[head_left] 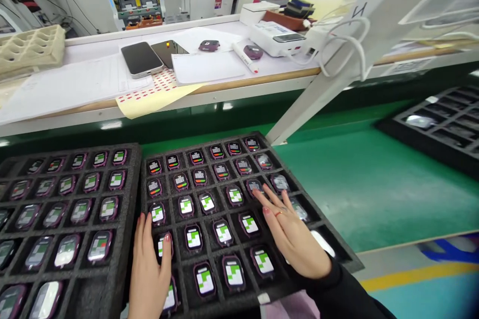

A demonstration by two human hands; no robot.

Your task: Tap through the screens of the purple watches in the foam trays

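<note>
A black foam tray (178, 260) in front of me holds rows of purple-framed smartwatches, one per compartment. The upper rows show dark screens with text and red and green marks. Lower screens, such as this watch (234, 273), carry white and green blocks. My left hand (147, 271) lies along the tray's left edge, fingers stretched, with the thumb at a lit watch (164, 246). Over the right part of the tray, my right hand (295, 237) has its fingers spread. Its fingertips are at a dark-screened watch (254, 186); whether they press it I cannot tell. Several watches beneath that hand are partly hidden.
Another foam tray (121, 219) of watches adjoins on the left. A further dark tray (415, 142) sits at the right on the green surface. Behind, a shelf holds phones (141, 59), papers, a marker (245, 57) and a white device (275, 37). A slanted white post (314, 94) rises at right.
</note>
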